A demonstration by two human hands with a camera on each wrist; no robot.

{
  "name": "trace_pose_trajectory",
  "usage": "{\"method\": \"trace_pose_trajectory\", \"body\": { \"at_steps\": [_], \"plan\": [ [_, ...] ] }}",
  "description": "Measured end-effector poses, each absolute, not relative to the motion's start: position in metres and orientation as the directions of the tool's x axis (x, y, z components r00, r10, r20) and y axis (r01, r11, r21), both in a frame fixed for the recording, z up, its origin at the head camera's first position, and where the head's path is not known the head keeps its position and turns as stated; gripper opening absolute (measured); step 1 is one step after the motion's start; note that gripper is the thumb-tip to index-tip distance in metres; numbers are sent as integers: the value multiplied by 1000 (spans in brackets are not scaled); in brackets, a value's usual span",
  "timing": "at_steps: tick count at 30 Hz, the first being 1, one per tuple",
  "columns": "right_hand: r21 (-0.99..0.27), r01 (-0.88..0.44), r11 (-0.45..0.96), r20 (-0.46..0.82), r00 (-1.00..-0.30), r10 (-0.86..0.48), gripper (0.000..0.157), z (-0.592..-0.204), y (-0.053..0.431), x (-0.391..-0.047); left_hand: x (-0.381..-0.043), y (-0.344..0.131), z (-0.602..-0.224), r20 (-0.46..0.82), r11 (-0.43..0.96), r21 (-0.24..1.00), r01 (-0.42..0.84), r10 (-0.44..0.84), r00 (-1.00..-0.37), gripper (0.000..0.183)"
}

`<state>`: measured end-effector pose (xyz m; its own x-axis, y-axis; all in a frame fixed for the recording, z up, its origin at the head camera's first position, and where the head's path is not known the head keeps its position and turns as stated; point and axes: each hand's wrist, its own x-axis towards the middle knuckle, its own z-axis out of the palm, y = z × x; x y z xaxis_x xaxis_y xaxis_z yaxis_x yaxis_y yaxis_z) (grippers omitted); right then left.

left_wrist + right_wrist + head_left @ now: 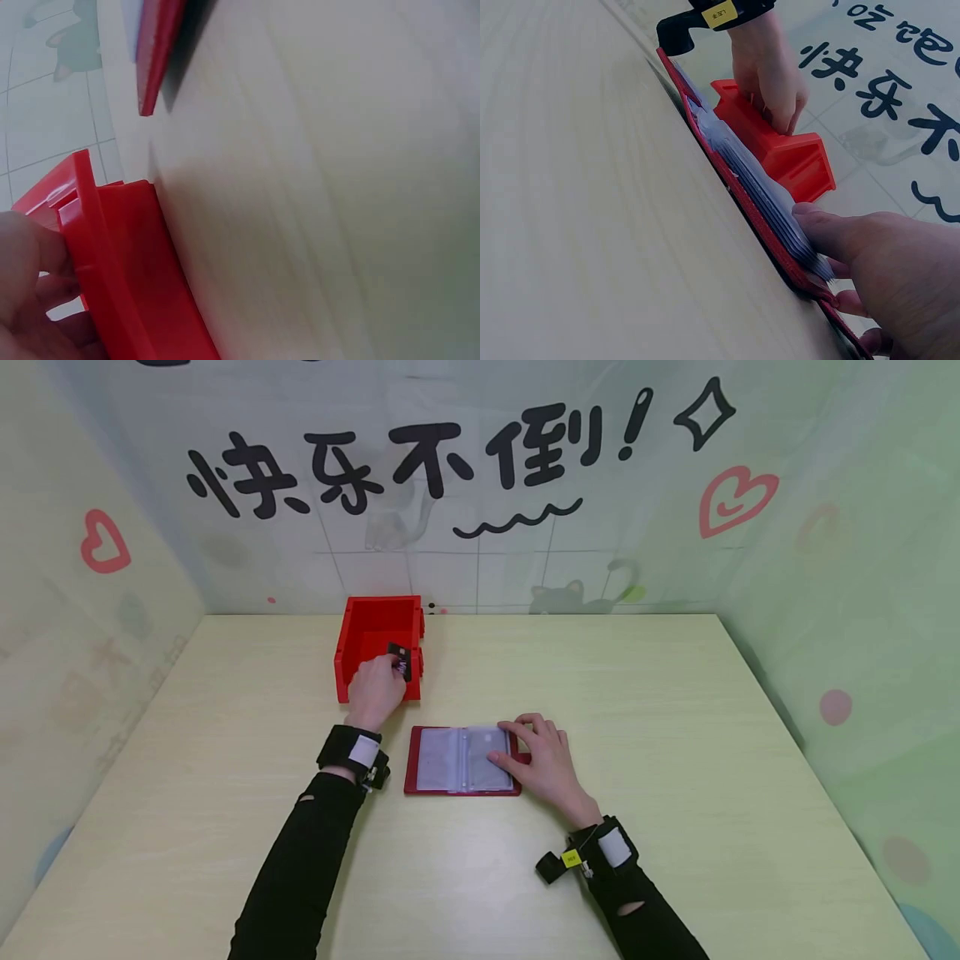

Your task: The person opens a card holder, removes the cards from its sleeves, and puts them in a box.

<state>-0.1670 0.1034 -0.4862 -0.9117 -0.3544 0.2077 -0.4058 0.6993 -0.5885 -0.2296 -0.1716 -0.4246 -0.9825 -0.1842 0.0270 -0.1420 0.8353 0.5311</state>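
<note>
A red open-topped bin (341,653) stands toward the back of the table. Over its front right part, my left hand (374,692) pinches a small black card (401,662) with light markings. In the left wrist view the card is hidden behind the bin wall and fingers. In front of the bin lies a dark red card holder (412,777), spread open with clear plastic sleeves (438,758). My right hand (546,764) grips its right edge. In the right wrist view the thumb (832,229) lies on the stacked sleeves, while other fingers reach around the cover's edge.
The pale wooden table (675,718) carries the bin and the holder. A printed backdrop (480,577) rises behind it and on both sides. Each wrist wears a black strap with a small camera, the right one (551,867) near the table.
</note>
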Motion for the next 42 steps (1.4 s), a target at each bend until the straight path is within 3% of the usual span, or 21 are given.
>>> {"method": "trace_pose_trajectory", "body": {
  "at_steps": [6,27,30,37,42],
  "plan": [
    [-590,-401,701,199,-913,-355,51,-485,103,-166,-229,-173,-427,35,889,445,-109,-139,-990,27],
    [-588,-404,701,205,-912,-355,49,-483,102,-164,-226,-172,-432,-3,917,373,-139,-148,-989,35],
    [-589,-406,699,207,-912,-355,50,-484,102,-165,-226,-172,-434,41,911,392,-127,-155,-987,37],
    [-583,-408,702,210,-911,-355,52,-485,103,-166,-211,-162,-429,315,834,551,13,-194,-929,32],
    [-587,-406,701,210,-912,-353,52,-483,102,-165,-185,-146,-422,341,721,679,136,-146,-929,28]
  ]
}}
